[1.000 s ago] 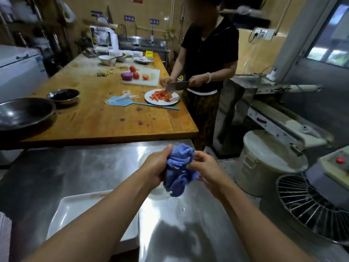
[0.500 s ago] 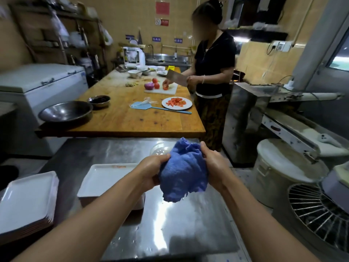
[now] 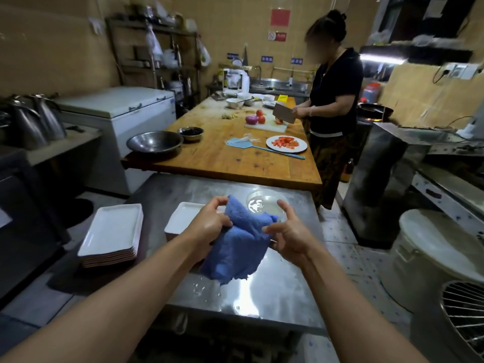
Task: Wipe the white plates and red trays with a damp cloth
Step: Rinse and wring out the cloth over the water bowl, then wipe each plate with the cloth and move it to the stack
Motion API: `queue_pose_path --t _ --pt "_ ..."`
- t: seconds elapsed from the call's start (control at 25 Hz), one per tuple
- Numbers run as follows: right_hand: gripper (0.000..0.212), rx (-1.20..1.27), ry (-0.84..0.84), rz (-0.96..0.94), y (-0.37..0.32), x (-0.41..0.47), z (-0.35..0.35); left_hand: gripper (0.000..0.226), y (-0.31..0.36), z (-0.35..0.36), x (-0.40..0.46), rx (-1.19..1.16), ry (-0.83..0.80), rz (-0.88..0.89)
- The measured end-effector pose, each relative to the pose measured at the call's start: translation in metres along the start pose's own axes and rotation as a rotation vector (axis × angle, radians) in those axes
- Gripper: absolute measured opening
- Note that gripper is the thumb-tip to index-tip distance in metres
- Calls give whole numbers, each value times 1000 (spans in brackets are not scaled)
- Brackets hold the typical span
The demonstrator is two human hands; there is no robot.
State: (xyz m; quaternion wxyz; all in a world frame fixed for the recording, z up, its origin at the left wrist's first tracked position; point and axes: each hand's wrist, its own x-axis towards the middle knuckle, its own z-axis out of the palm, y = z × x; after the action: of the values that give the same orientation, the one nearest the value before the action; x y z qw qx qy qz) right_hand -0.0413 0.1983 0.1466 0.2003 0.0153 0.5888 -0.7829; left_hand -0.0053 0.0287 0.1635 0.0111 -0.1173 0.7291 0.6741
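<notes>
Blue cloth (image 3: 237, 247): a terry-textured rag, crumpled and partly unfolded, which I hold in the air above the steel bench (image 3: 275, 289); its lower edge hangs ragged and loose, and droplets of water glisten on the bench surface just beneath it. My left hand (image 3: 209, 226) grips the cloth's upper left corner, thumb and fingers curled into the fabric. My right hand (image 3: 288, 235) pinches the opposite edge between thumb and a lower finger, while the forefinger points upward, free of the cloth.

Behind the cloth, on the bench: a white rectangular plate (image 3: 183, 217), partly hidden by my left hand, and a clear bowl (image 3: 264, 203) holding water, just beyond my right hand. A stack of white plates (image 3: 111, 231) with reddish undersides sits to the left, on a lower surface off the bench's edge.

Beyond the bench stands a wooden table (image 3: 222, 161) carrying a large steel bowl (image 3: 154, 142), a smaller dark-filled bowl (image 3: 190, 132), a blue fly swatter (image 3: 251, 146), a round plate of chopped tomato (image 3: 286, 143) and a cutting board (image 3: 269, 125) with whole tomatoes and an onion. A person in a black top (image 3: 335, 100) stands at the table's right side, holding a cleaver (image 3: 284, 113) over the board.
</notes>
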Motion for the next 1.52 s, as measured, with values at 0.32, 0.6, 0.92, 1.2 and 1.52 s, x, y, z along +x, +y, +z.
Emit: queue_pose_path --t 0.32,0.6,0.92,1.2,1.52 --pt "8 -962 55 -289 17 9 60 49 -19 -65 2 91 53 34" --pt "11 -941 32 -235 40 50 126 9 -37 -129 45 854 266 195" --pt "31 -859 535 -236 54 96 136 28 -66 -193 120 782 54 156" --pt "29 -1118 690 -481 61 121 121 29 -97 -192 151 762 -36 35" --pt "29 -1430 278 -182 115 151 92 45 -128 -187 168 788 -35 -84"
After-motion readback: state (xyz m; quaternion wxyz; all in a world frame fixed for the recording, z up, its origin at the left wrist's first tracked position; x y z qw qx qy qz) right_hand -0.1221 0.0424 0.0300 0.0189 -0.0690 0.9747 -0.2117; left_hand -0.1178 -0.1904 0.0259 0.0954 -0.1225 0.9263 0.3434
